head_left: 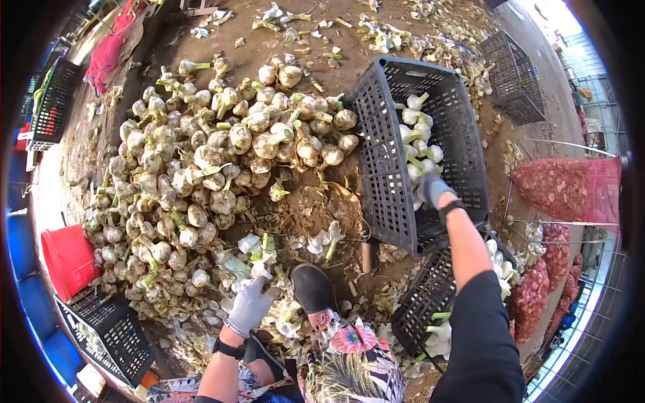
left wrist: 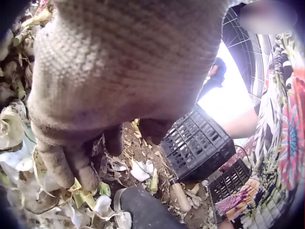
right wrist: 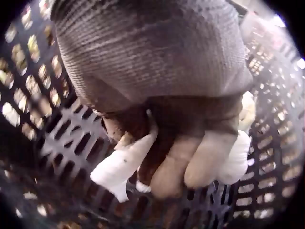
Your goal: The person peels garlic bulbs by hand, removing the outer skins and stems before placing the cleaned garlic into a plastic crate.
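Observation:
My gloved right hand (head_left: 433, 187) is inside the upright black crate (head_left: 383, 158), low over a row of white garlic bulbs (head_left: 420, 127). In the right wrist view its fingers curl down, and a white piece of garlic (right wrist: 119, 167) sticks out between thumb and fingers; the palm side is hidden. Another white bulb (right wrist: 236, 160) lies beside the outer fingers. My gloved left hand (head_left: 251, 305) reaches toward trimmed garlic (head_left: 259, 248) on the ground. Seen from the left wrist, its fingers (left wrist: 71, 167) point down at garlic stems (left wrist: 86, 198), with the thumb apart.
A large heap of untrimmed garlic (head_left: 195, 174) covers the left ground, beside a red bucket (head_left: 70, 260). A wooden handle (head_left: 366, 257) stands near my shoe (head_left: 312, 289). Another crate (head_left: 426, 295) holds white garlic at right, near red net sacks (head_left: 568, 189).

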Motion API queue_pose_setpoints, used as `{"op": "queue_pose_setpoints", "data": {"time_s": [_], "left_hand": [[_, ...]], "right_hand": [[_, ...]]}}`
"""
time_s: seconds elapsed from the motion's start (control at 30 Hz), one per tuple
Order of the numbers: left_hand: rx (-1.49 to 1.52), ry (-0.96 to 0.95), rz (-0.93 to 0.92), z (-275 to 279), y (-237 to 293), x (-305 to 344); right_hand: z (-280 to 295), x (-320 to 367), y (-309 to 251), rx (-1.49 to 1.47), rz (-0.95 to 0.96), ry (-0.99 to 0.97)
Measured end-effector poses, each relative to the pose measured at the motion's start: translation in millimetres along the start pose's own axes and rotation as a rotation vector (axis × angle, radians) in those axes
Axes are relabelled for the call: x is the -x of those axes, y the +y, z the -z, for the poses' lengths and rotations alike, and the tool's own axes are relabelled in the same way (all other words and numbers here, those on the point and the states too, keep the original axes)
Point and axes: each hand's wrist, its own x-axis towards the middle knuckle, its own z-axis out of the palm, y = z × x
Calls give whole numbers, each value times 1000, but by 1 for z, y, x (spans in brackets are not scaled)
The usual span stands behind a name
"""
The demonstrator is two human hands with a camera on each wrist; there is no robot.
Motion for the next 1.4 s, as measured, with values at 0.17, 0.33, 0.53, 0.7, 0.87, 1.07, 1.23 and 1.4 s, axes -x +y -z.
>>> {"op": "queue_pose_setpoints", "data": {"time_s": [0.17, 0.33, 0.53, 0.7, 0.87, 1.07, 1.23, 1.4], "left_hand": [[11, 17, -7, 2, -6, -4], [35, 54, -36, -1, 4, -7], [52, 64, -22, 2, 23, -7], [101, 131, -51, 5, 37, -11], [61, 317, -181, -19, 58, -38], [-8, 474, -289, -41, 65, -56], [208, 305, -335, -29, 65, -48], [876, 175, -138, -21, 69, -34]], "right_hand": [[96, 196, -36, -973, 596, 336], [22, 227, -101, -537, 1183, -194], [-11, 108, -230, -84, 587, 729], [-35, 81, -245, -169, 375, 745], [-123, 115, -214, -1624, 412, -16], [-154, 218, -207, -1596, 479, -163], [-136, 208, -201, -984, 752, 67], [-140, 218, -193, -1093, 788, 140]]}}
